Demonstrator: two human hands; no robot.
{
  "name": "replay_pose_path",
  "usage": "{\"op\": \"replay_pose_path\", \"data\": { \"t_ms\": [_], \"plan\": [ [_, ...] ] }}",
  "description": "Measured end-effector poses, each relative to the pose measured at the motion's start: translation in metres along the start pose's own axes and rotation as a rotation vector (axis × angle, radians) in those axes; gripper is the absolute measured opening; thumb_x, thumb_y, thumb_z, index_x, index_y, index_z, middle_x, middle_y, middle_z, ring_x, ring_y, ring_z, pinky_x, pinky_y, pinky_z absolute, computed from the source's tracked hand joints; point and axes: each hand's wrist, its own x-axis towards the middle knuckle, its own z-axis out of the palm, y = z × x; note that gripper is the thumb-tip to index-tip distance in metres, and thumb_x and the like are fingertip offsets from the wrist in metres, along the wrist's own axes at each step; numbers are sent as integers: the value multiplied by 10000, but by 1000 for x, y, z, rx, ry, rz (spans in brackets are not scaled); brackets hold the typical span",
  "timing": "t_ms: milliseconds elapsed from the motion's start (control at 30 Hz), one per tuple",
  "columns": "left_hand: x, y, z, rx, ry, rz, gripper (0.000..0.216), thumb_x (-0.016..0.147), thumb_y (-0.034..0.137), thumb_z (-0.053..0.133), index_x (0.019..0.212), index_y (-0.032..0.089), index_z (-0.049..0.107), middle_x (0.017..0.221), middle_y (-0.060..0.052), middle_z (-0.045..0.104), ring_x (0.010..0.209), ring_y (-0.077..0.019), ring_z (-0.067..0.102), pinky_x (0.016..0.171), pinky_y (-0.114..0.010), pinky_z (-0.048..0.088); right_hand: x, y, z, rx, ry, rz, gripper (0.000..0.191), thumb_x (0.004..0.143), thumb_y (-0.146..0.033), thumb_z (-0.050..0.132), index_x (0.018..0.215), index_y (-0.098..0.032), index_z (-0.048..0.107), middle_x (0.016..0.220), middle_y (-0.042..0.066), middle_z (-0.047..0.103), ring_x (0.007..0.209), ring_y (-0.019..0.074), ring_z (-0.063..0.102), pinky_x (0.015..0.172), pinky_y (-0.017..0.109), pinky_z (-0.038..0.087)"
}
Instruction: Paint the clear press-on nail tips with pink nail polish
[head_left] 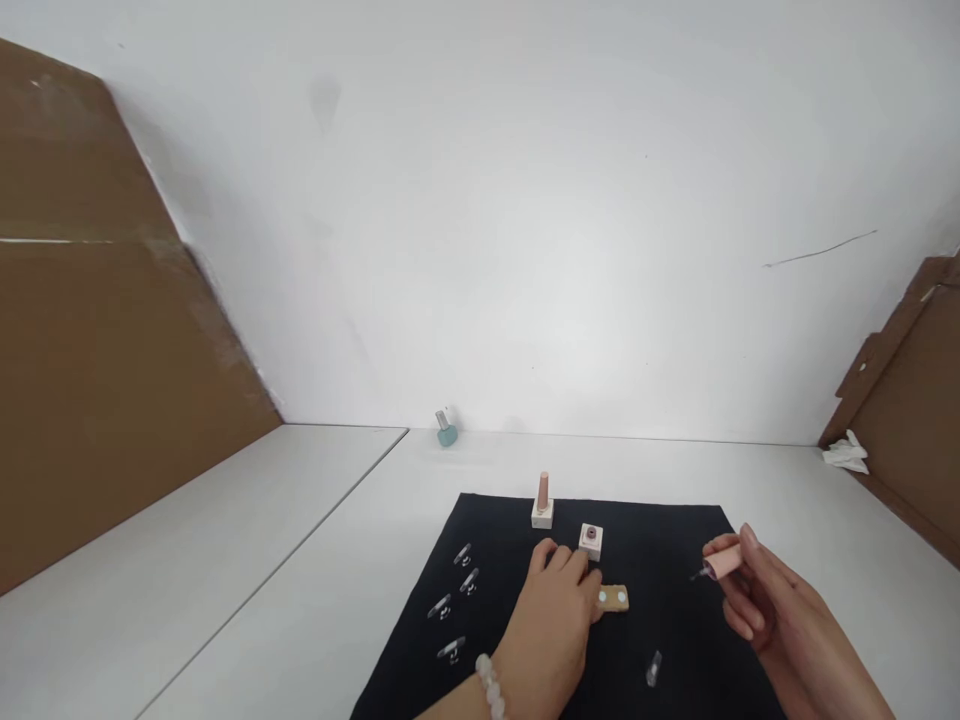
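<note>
My right hand (765, 600), on the right, pinches a pink nail polish cap (726, 562) whose thin brush (702, 574) points left. My left hand (551, 625) rests on the black mat with its fingers curled over the left end of a small tan block (615, 598) with white dots; its fingertips are partly hidden. Just beyond those fingers stands an uncapped square nail polish bottle (591, 544), its dark neck showing. A second bottle (542, 512) with a tall pink cap stands behind it to the left.
Several clear nail tips (439, 606) lie on the mat's left side. Another clear piece (653, 668) lies near the front. A teal bottle (446, 432) leans by the white wall, and crumpled tissue (846, 452) sits at the right. Cardboard panels (112, 350) flank the table.
</note>
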Motion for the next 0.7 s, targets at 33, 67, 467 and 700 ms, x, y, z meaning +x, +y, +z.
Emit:
{"op": "replay_pose_path", "data": {
  "t_ms": [33, 67, 467, 700],
  "plan": [
    [-4, 2, -1, -24, 17, -13, 277, 909, 28, 568, 1110, 160, 707, 1116, -117, 731, 1011, -304, 659, 997, -553, 481, 0, 1, 0, 0, -2, -10, 444, 731, -622, 844, 846, -199, 774, 632, -30, 399, 580, 137, 294, 486, 250, 388],
    [-9, 5, -2, -61, 34, -24, 297, 907, 21, 558, 1124, 168, 697, 1123, -114, 722, 1005, -305, 655, 973, -540, 495, 0, 1, 0, 0, 0, -15, 423, 745, -608, 838, 846, -202, 772, 637, -27, 404, 581, 140, 304, 482, 251, 385],
    [-8, 51, 27, -579, -28, -354, 271, 719, 14, 766, 883, 223, 819, 930, -36, 769, 874, -257, 731, 791, -356, 556, 0, 8, 13, 100, -90, 121, 392, 698, -541, 900, 765, -193, 733, 632, -37, 476, 521, 94, 277, 436, 211, 321],
    [-36, 46, 28, -811, -9, -167, 211, 732, 49, 772, 797, 245, 811, 914, -8, 789, 826, -185, 739, 741, -222, 544, 1, 14, 10, -4, -65, 44, 384, 760, -571, 842, 770, -204, 728, 650, -21, 497, 550, 125, 341, 464, 239, 358]
  ]
}}
